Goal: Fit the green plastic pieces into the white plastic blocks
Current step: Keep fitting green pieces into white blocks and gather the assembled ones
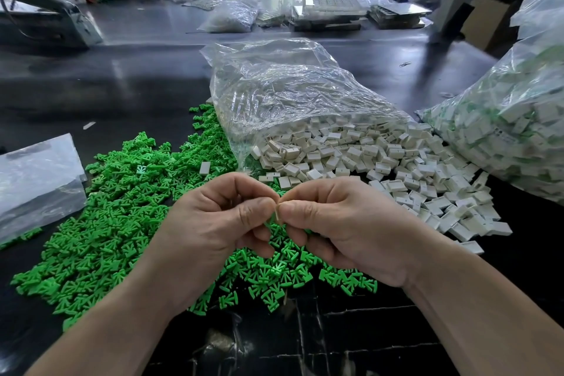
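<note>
A wide heap of green plastic pieces [116, 210] covers the dark table at left and centre. White plastic blocks [381, 168] spill from an opened clear bag [290, 91] at centre right. My left hand [219, 223] and my right hand [341, 223] meet above the green heap, thumbs and forefingers pinched together. Between the fingertips shows a thin sliver of a white block [277, 214] with a bit of green under it. Most of the held part is hidden by my fingers.
A large clear bag [506, 131] of white blocks with green inside lies at the right. A flat plastic bag [36, 180] sits at the left edge. Further bags, trays and a machine stand at the far side of the table [122, 76].
</note>
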`<state>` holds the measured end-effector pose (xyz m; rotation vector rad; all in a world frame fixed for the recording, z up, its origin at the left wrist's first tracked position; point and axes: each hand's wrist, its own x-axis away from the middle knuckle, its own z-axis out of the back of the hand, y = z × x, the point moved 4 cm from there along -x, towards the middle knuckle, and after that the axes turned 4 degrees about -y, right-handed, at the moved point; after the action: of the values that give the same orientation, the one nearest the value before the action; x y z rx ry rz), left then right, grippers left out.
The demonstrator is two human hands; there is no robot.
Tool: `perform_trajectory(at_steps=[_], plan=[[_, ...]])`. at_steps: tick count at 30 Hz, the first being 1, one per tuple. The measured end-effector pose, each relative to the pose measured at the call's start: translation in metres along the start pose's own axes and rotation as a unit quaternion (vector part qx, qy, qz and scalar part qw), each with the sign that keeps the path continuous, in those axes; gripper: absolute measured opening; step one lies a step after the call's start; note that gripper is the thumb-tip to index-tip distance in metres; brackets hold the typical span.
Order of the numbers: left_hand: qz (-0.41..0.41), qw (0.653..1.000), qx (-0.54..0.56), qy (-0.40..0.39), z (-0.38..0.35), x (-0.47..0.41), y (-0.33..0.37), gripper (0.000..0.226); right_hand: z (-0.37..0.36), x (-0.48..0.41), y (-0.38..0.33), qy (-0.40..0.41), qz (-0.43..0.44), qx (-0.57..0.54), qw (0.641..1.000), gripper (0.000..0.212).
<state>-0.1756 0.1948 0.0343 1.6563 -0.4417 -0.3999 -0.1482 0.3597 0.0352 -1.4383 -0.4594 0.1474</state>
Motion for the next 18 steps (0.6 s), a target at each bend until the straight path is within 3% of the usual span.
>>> perform_trajectory(at_steps=[8,15,18], plan=[[-0.002,0.993,0.113,-0.026,-0.007,0.0,-0.009,0.043,-0.005,0.0,-0.003,-0.04,0.018,-0.111,0.993,0.019],[-0.007,0.991,0.129,-0.026,-0.013,0.0,-0.008,0.04,-0.007,0.0,-0.003,-0.062,0.01,-0.156,0.986,0.023],[-0.005,0.992,0.122,-0.015,-0.012,0.0,-0.009,0.027,-0.007,0.0,-0.004,-0.062,0.012,-0.154,0.986,0.025]])
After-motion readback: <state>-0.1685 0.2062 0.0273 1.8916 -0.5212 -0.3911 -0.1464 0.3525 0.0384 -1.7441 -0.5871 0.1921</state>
